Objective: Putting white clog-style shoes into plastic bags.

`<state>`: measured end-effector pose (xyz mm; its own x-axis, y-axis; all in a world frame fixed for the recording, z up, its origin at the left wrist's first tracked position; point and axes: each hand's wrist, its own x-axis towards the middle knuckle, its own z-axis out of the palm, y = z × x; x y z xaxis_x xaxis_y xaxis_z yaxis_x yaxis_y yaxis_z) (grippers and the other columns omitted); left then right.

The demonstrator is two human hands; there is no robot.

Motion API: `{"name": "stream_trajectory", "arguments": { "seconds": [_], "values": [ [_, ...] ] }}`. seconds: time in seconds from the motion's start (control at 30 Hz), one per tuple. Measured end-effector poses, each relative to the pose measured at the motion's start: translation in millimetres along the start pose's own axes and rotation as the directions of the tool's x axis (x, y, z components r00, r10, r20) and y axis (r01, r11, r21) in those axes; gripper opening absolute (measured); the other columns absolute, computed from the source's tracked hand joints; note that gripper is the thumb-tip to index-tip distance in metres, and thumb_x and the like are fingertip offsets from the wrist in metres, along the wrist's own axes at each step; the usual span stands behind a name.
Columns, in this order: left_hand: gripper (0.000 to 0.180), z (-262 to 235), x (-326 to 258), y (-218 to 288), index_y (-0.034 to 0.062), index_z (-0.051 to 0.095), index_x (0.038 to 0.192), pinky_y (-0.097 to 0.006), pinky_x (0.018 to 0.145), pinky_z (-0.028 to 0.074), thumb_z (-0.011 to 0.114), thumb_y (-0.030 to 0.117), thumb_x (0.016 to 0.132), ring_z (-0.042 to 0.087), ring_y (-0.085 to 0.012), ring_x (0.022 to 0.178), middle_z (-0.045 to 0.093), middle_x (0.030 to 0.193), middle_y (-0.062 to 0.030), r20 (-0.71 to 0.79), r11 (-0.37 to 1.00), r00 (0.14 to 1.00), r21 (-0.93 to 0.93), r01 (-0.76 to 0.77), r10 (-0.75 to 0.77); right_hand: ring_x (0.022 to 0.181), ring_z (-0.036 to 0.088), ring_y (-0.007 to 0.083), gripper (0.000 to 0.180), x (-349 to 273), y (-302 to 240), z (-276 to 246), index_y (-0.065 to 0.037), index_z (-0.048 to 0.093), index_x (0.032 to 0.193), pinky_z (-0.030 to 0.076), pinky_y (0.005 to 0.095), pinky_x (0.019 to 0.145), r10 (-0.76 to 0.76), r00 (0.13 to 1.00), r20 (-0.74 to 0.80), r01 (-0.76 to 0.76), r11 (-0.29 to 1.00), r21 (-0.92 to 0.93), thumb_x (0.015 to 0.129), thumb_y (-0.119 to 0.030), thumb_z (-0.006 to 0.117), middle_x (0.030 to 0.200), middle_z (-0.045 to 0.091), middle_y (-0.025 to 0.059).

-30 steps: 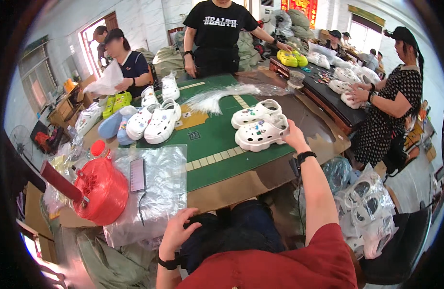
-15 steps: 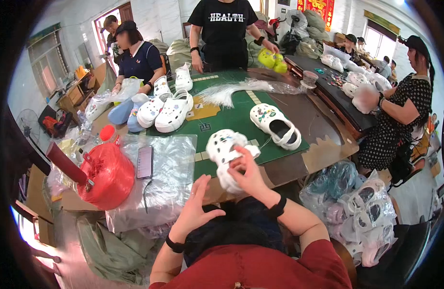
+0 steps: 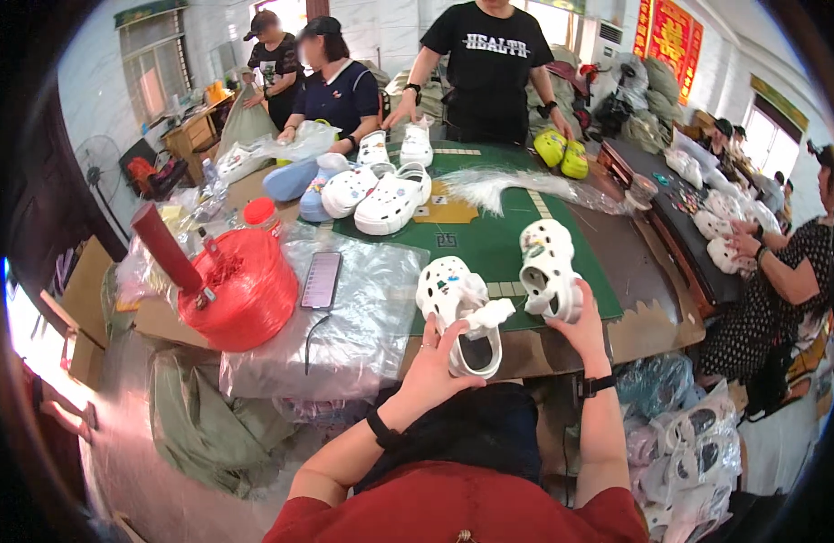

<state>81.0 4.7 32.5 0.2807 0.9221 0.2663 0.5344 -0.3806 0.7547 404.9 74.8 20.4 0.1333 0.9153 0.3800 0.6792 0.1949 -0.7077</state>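
Note:
My left hand (image 3: 430, 369) grips the heel end of a white clog (image 3: 447, 282) with small charms on its toe. The clog's strap sticks out to the right, and its dark insole shows. My right hand (image 3: 581, 324) is closed on the heel of a second white clog (image 3: 545, 246), which is held just right of the first. Both toes point away from me, over the near edge of the green mat (image 3: 485, 252). Part of the right-hand fingers is hidden behind the heel.
A red twine roll (image 3: 240, 303) and a phone (image 3: 322, 281) lie on clear plastic sheeting at left. Beyond stand several white clogs (image 3: 394, 201) and a blue pair. A co-worker opposite holds yellow-green clogs (image 3: 562, 152). Clear strips (image 3: 498, 188) cross the mat. Bagged clogs (image 3: 693, 452) sit low at right.
My left hand has taken the first clog, which my right hand held before. My right hand has picked up the second clog from the mat and brought it nearer. The view has shifted.

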Motion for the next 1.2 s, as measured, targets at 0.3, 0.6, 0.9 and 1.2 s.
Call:
{"name": "stream_trajectory", "arguments": {
  "seconds": [0.3, 0.6, 0.9, 1.2],
  "values": [
    [0.094, 34, 11, -29, 0.0105, 0.027, 0.146, -0.052, 0.106, 0.042, 0.084, 0.030, 0.074, 0.044, -0.0554, 0.128, 0.020, 0.150, -0.0396, -0.247, 0.998, 0.967, 0.049, -0.045, 0.056, 0.107, 0.062, 0.0278, 0.070, -3, 32, 47, -0.012, 0.040, 0.142, 0.052, 0.0383, 0.087, 0.144, 0.972, -0.183, -0.081, 0.946, 0.313, 0.084, -0.026, 0.076, 0.125, 0.059, 0.0196],
    [0.059, -13, 13, -42, 0.0046, 0.038, 0.140, -0.049, 0.092, 0.049, 0.058, 0.008, 0.084, 0.057, -0.0463, 0.112, 0.052, 0.131, -0.0249, -0.374, 0.981, 0.917, -0.179, 0.079, -0.141, 0.093, 0.066, 0.0325, 0.069, -77, -58, 77, -0.009, 0.014, 0.148, 0.062, 0.0413, 0.067, 0.380, 0.837, 0.394, -0.514, 0.297, 0.805, 0.096, -0.027, 0.056, 0.132, 0.046, 0.0220],
    [0.059, -18, 4, -57, 0.0010, 0.036, 0.142, -0.049, 0.096, 0.046, 0.057, 0.005, 0.086, 0.054, -0.0476, 0.117, 0.051, 0.132, -0.0295, -0.363, 1.000, 0.932, 0.007, 0.008, -0.005, 0.073, 0.069, 0.0289, 0.057, -88, -76, 56, -0.004, 0.059, 0.127, 0.052, 0.0418, 0.069, 0.255, 0.937, 0.240, -0.233, 0.966, -0.114, 0.093, -0.050, 0.060, 0.076, 0.068, 0.0162],
    [0.065, -15, -6, -60, 0.0048, 0.034, 0.150, -0.040, 0.092, 0.052, 0.058, 0.008, 0.090, 0.058, -0.0326, 0.122, 0.049, 0.145, -0.0192, -0.311, 0.999, 0.949, -0.020, 0.051, -0.054, 0.084, 0.061, 0.0222, 0.037, -48, -131, 34, -0.006, 0.064, 0.115, 0.049, 0.0322, 0.072, -0.179, 0.983, -0.043, 0.183, 0.973, 0.140, 0.082, -0.015, 0.077, 0.089, 0.060, 0.0078]
  ]
}}
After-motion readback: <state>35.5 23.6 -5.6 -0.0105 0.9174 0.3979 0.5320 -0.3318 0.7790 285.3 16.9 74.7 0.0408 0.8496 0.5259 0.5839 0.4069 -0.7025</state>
